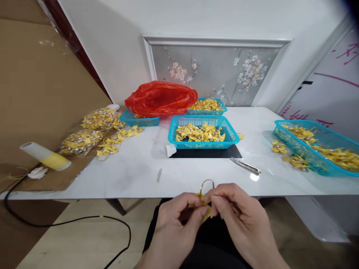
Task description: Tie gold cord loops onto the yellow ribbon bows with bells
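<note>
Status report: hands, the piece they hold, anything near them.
Left hand and right hand both pinch one yellow bow below the table edge. Gold loop sticks up. Scissors lie nearby.

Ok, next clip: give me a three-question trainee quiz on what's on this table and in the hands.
1. True or false: the scissors lie inside the middle basket.
2. What do the left hand and the right hand pinch between them?
A) a yellow bow with a gold loop
B) the white roll
C) the scissors
3. Fill in: the red plastic bag rests partly on a ____ basket at the back left.

Key:
1. False; they lie on the white table, right of the black mat.
2. A, the yellow bow.
3. Blue, the back left basket.
</note>
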Tool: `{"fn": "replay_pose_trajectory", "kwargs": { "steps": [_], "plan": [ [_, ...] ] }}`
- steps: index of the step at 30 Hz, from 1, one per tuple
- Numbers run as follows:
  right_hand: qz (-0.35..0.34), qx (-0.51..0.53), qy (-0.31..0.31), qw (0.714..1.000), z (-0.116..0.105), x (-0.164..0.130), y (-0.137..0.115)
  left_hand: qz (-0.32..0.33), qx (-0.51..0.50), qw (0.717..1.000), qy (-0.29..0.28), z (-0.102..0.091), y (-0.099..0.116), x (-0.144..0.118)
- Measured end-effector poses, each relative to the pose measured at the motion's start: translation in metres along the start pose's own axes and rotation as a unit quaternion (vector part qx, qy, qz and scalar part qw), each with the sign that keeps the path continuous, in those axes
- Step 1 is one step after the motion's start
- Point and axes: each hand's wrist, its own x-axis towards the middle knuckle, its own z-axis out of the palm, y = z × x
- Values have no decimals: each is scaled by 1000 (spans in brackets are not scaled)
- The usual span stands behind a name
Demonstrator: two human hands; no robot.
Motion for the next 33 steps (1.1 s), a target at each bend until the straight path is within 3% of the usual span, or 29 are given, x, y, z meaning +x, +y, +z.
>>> {"fn": "replay_pose_trajectory", "kwargs": {
  "steps": [2,8,16,23,33],
  "plan": [
    [0,8,-2,1000,1,1,1,-30,-17,999,18,2,-2,3],
    [42,32,-8,999,0,4,3,-35,-45,998,-5,-1,-2,3],
    [40,30,8,999,2,5,3,9,-49,999,20,1,7,3],
    [10,37,51,998,1,6,4,-9,-75,994,74,0,5,2],
    [5,37,56,998,1,5,5,0,-56,995,80,-3,6,2]
  ]
}}
